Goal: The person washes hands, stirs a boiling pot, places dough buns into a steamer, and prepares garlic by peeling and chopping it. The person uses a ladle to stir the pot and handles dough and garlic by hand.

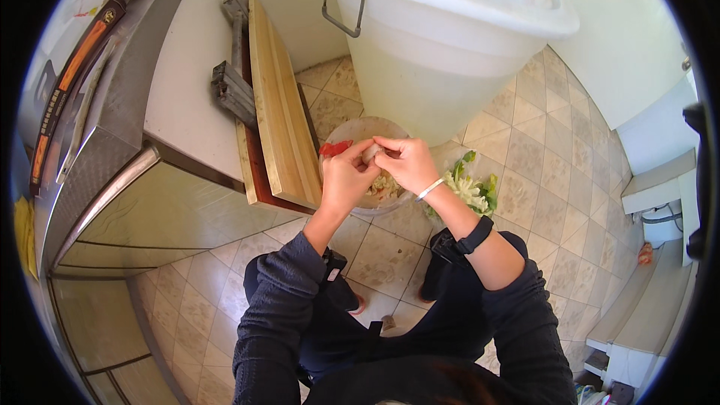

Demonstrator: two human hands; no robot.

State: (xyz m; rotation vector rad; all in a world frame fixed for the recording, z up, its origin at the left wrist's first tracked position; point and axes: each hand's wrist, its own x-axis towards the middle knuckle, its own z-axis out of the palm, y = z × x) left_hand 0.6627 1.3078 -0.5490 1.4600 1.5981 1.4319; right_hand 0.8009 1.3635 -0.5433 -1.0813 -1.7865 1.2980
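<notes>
Over a round pale bucket (393, 128), my two hands meet with their fingertips together. Between them is a small whitish, bulb-like piece (371, 153) that looks like garlic, mostly covered by the fingers. My left hand (346, 178) pinches it from the left, and my right hand (409, 163) grips it from the right. Food scraps (384, 189), pale and orange bits, lie inside the bucket. A red thing (335, 148) shows at the bucket's left side, just behind my left hand; its kind is unclear.
Leafy green-and-white vegetables (470, 189) lie on the tiled floor (386, 259) right of the bucket. A large white lidded barrel (442, 60) stands behind it. Wooden boards (279, 105) lean against a cabinet (191, 67) at the left. Pale ledges (645, 285) line the right side.
</notes>
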